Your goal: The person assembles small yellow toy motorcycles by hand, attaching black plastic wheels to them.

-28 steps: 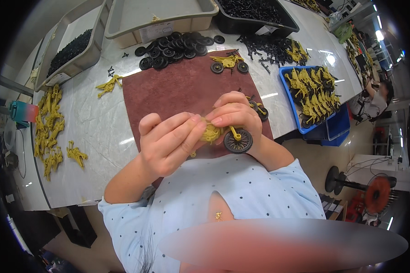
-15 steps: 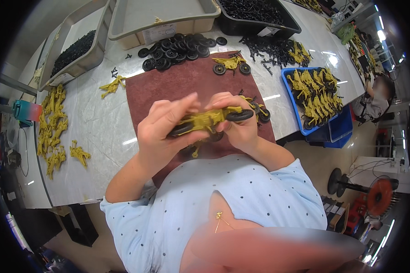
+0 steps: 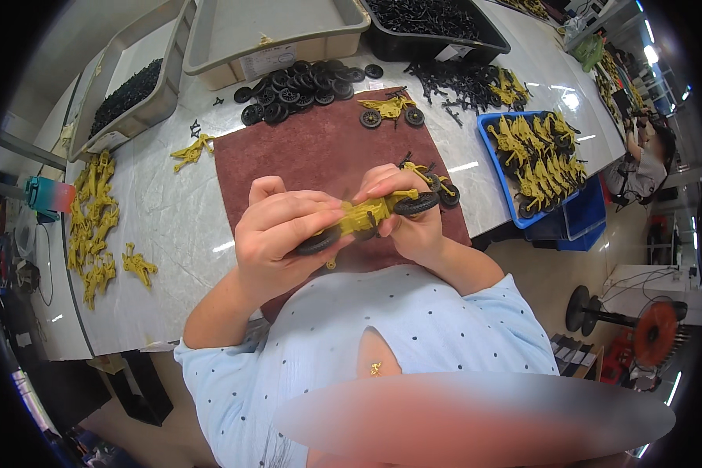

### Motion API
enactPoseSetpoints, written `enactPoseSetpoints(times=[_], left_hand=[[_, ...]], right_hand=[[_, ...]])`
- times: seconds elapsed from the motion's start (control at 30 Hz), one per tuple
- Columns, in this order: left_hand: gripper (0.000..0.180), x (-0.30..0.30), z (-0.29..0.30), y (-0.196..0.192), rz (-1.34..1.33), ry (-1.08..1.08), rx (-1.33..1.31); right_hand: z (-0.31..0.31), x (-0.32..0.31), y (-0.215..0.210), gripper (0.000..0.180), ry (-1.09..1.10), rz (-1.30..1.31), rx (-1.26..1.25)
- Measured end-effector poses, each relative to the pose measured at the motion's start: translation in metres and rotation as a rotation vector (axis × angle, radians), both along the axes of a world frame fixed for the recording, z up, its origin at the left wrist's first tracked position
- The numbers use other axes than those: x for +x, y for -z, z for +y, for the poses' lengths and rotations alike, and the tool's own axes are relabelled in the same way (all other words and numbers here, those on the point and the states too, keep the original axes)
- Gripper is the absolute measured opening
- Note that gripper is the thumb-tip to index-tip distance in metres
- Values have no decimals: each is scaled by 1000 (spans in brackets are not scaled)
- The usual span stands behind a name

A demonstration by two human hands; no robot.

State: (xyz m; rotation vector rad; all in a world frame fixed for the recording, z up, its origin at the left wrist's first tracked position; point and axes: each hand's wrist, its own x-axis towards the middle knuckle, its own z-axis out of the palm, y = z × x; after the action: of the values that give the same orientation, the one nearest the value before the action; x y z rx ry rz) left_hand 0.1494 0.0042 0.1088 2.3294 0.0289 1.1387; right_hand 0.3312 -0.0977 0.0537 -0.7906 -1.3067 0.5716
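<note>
Between my two hands a yellow toy motorcycle (image 3: 364, 215) with black wheels is held in the air over the near part of a dark red cloth (image 3: 304, 156). My left hand (image 3: 283, 225) closes round the end with one black wheel (image 3: 318, 241). At the other end my right hand (image 3: 404, 222) grips the toy beside another black wheel (image 3: 416, 203). My fingers hide part of its body. Just beyond my right hand, another yellow toy motorcycle (image 3: 433, 181) lies on the cloth, partly covered. A further toy motorcycle (image 3: 390, 109) stands at the cloth's far edge.
Loose black wheels (image 3: 296, 92) are heaped beyond the cloth, before a beige bin (image 3: 277, 51). Black small parts (image 3: 448, 86) lie near a black bin (image 3: 444, 48). Yellow frames (image 3: 93, 222) cover the table's left. A blue tray (image 3: 517, 221) of yellow toys stands right; a person (image 3: 639, 160) sits beyond.
My left fingers have come down onto the toy motorcycle, where they were raised before. The toy is tilted a little differently, its yellow underside or side showing more plainly.
</note>
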Motion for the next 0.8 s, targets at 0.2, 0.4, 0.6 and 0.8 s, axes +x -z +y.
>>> enactPoseSetpoints(times=[0.2, 0.4, 0.6, 0.8], left_hand=[[28, 2, 6, 12, -22, 73, -192], [25, 5, 7, 22, -15, 152, -637], [25, 12, 9, 26, 4, 156, -676], [31, 15, 16, 23, -7, 115, -288]], right_hand=[[0, 8, -12, 51, -35, -46, -113], [-12, 5, -12, 51, -77, 143, -263], [-8, 12, -8, 44, 88, -104, -112], [-1, 29, -20, 47, 314, -619, 159]])
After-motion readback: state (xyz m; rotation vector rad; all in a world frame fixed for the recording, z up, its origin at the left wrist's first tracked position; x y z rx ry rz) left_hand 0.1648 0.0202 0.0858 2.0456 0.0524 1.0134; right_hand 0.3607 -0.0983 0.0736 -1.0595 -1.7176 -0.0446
